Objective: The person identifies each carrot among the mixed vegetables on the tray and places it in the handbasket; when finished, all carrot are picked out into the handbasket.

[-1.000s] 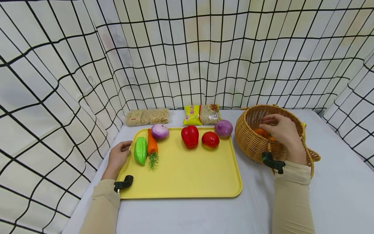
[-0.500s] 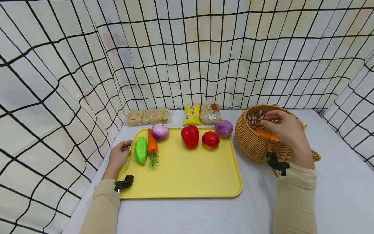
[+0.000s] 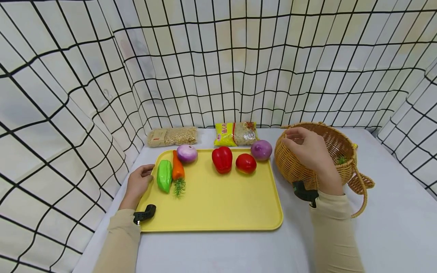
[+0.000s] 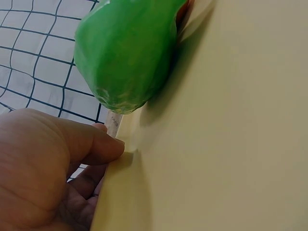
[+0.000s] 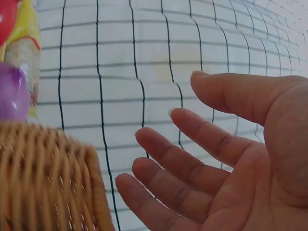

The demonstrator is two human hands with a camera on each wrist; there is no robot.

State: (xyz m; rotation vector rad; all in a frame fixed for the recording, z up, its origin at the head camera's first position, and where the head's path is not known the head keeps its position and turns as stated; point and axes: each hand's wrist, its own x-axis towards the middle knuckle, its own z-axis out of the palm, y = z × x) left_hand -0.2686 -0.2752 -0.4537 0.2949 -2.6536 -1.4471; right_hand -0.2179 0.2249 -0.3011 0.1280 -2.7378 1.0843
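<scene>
My left hand (image 3: 138,184) grips the left rim of a yellow tray (image 3: 225,204); in the left wrist view the thumb lies on the rim, fingers outside it. Close by on the tray lie a green pepper (image 3: 164,176), a carrot (image 3: 178,167) with leafy top, and a purple-white onion (image 3: 187,153). Farther right are a red bell pepper (image 3: 222,159), a tomato (image 3: 246,163) and a purple onion (image 3: 261,150) at the corner. My right hand (image 3: 308,149) hovers over the near left rim of a wicker basket (image 3: 290,163), fingers spread and holding nothing. Green leaves (image 3: 341,160) show inside the basket.
Behind the tray lie a bag of pale beans or grains (image 3: 172,137) and a yellow food packet (image 3: 236,134). A black-lined grid cloth (image 3: 218,76) stands at the back and sides. The basket's woven lid flap (image 3: 361,182) hangs at its right.
My right hand has moved left from above the basket's middle towards its left rim. An orange thing seen in the basket before is now hidden behind the hand. My left hand has stayed put.
</scene>
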